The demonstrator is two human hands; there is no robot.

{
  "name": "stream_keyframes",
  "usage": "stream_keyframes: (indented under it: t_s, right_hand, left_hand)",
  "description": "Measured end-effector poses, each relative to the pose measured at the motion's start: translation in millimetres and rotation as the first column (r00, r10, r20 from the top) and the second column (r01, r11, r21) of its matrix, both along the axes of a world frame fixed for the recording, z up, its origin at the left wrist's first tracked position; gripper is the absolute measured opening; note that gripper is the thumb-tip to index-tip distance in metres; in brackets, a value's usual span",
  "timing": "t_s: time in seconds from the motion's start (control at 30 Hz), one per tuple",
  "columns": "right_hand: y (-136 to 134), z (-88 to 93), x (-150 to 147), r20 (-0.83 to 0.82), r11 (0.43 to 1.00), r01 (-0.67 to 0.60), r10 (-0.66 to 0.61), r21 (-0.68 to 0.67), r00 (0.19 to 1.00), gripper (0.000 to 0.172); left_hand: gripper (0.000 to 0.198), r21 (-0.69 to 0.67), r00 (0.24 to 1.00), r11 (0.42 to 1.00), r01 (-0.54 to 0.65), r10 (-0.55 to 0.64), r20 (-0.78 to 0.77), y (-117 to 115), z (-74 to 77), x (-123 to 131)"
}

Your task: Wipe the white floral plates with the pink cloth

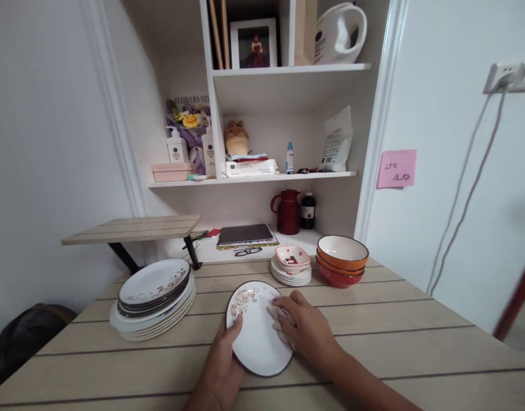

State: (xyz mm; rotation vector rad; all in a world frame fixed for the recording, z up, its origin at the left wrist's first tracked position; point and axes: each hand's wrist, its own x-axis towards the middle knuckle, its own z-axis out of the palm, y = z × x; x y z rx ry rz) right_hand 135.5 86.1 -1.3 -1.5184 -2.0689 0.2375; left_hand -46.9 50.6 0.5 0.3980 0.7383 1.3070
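Observation:
A white plate with a dark rim and a reddish flower pattern lies on the wooden table in front of me. My left hand grips its near left edge, thumb resting on the plate's face. My right hand lies on the plate's right side, fingers curled over a pale cloth pressed against the surface.
A stack of plates sits to the left. Behind are small white dishes with a pink dish on top and stacked orange and red bowls. Farther back are a shelf unit, a laptop, glasses, a red jug. A small raised wooden stand is at left.

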Motion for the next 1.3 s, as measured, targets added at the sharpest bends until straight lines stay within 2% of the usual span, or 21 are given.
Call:
stream_keyframes:
  t_s: [0.2,0.43,0.57,0.67,0.73,0.83,0.93,1.03,1.2,1.3]
  right_hand:
    - [6.5,-1.7,-3.9,-0.001,0.999,0.033,-0.033,0.009,0.999,0.030]
    - [29.9,29.6,-41.6,0.016,0.999,0.053,-0.053,0.000,0.998,0.023]
    - [26.2,38.3,-64.4,-0.083,0.994,-0.100,0.104,0.043,0.991,0.025]
    - [18.5,33.3,-68.2,-0.164,0.960,-0.267,0.277,0.078,0.947,0.029]
    - [16.8,29.0,-64.5,-0.163,0.937,-0.342,0.348,0.066,0.923,0.029]
    - [23.2,26.9,-53.7,-0.074,0.936,-0.344,0.349,0.069,0.934,0.027]
    - [33.8,29.8,-41.5,0.056,0.959,-0.256,0.251,0.120,0.966,0.025]
    - [35.9,31.4,-30.0,0.196,0.972,-0.199,0.172,0.128,0.965,0.020]
    - [13.1,28.0,-11.1,0.388,0.994,-0.070,0.031,0.087,0.921,0.016]
    - [-4.3,31.1,-2.0,0.453,0.996,-0.092,0.082,0.001,0.888,0.017]
  left_hand:
    - [0.071,0.028,1.000,1.000,0.001,-0.001,0.000,-1.6,0.3,1.1]
    - [0.075,0.106,0.999,0.994,0.003,-0.008,0.040,4.3,-8.7,-1.1]
    - [0.074,0.126,1.000,0.992,0.015,-0.017,0.020,6.0,-11.8,-1.5]
    - [0.075,0.146,0.999,0.988,0.044,-0.042,-0.012,4.1,-11.1,0.7]
    - [0.077,0.157,0.998,0.985,0.066,-0.062,-0.033,3.1,-10.4,2.4]
    - [0.076,0.146,0.994,0.984,0.100,-0.093,-0.054,3.3,-10.7,3.1]
    - [0.078,0.123,0.995,0.988,0.095,-0.090,-0.051,4.1,-10.9,1.5]
    - [0.081,0.093,0.997,0.993,0.069,-0.065,-0.041,2.5,-8.7,-0.6]
    - [0.070,0.049,0.998,0.997,0.059,-0.057,-0.033,-2.8,-4.3,-1.4]
    - [0.068,0.040,0.997,0.997,0.064,-0.063,-0.039,-2.7,-5.6,-0.9]
